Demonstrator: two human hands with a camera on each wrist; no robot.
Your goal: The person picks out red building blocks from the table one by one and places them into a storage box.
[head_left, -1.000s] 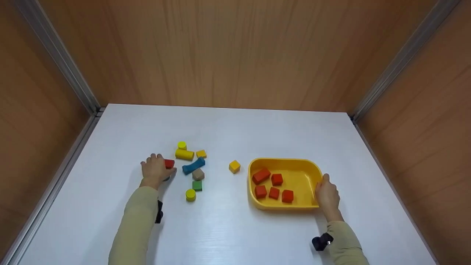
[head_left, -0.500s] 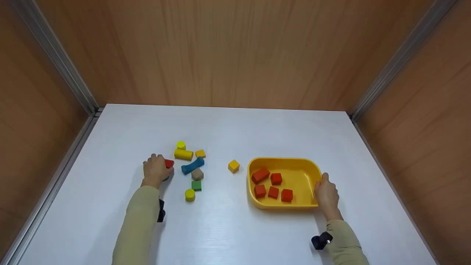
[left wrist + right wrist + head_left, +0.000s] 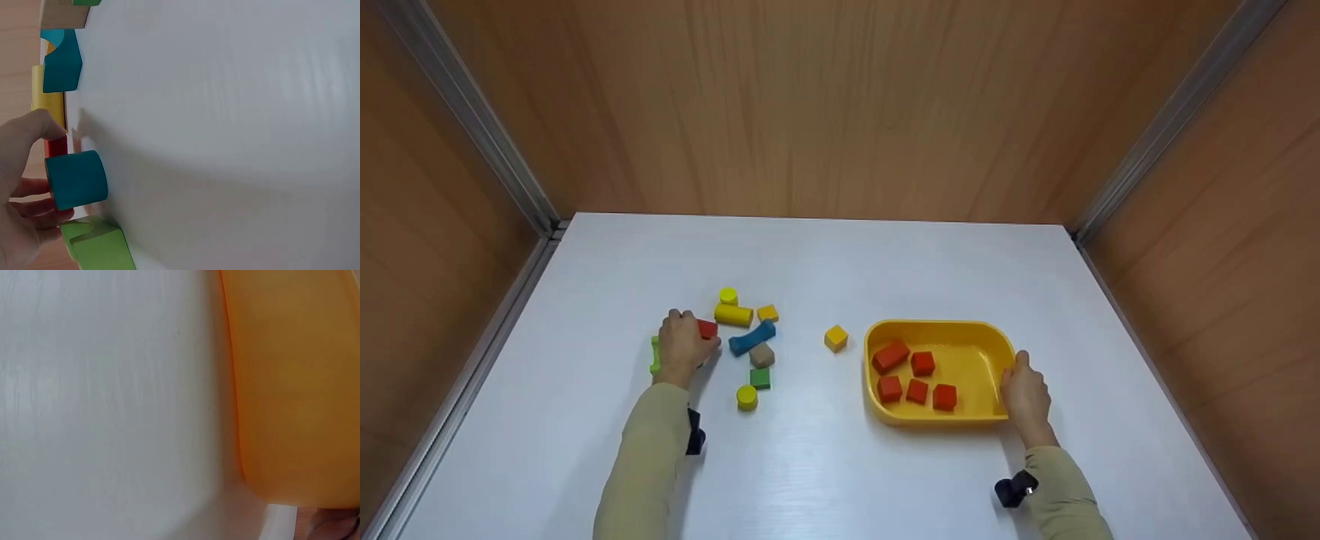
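My left hand (image 3: 684, 349) is at the left of the scattered blocks, pinching a red block (image 3: 706, 329) between thumb and fingers. In the left wrist view a blue rounded block (image 3: 77, 180) stands in front of that red block and covers most of it. A light green notched block (image 3: 100, 244) sits beside the fingers. At the right, my right hand (image 3: 1026, 394) grips the right rim of a yellow tray (image 3: 982, 375), in which several red blocks (image 3: 890, 358) lie. The right wrist view shows mostly the tray's outer wall (image 3: 298, 394).
Right of the left hand lie a yellow cylinder (image 3: 733, 315), a blue curved block (image 3: 752, 337), a plain wooden block (image 3: 762, 355), a green block (image 3: 760, 379) and a yellow round block (image 3: 747, 397). A yellow cube (image 3: 835, 338) lies nearer the tray. Wooden panels surround the white table (image 3: 810, 480).
My left hand has shifted slightly right, its fingers drawing in about the red block; the light green block has come into view behind it. The right hand and tray hold still.
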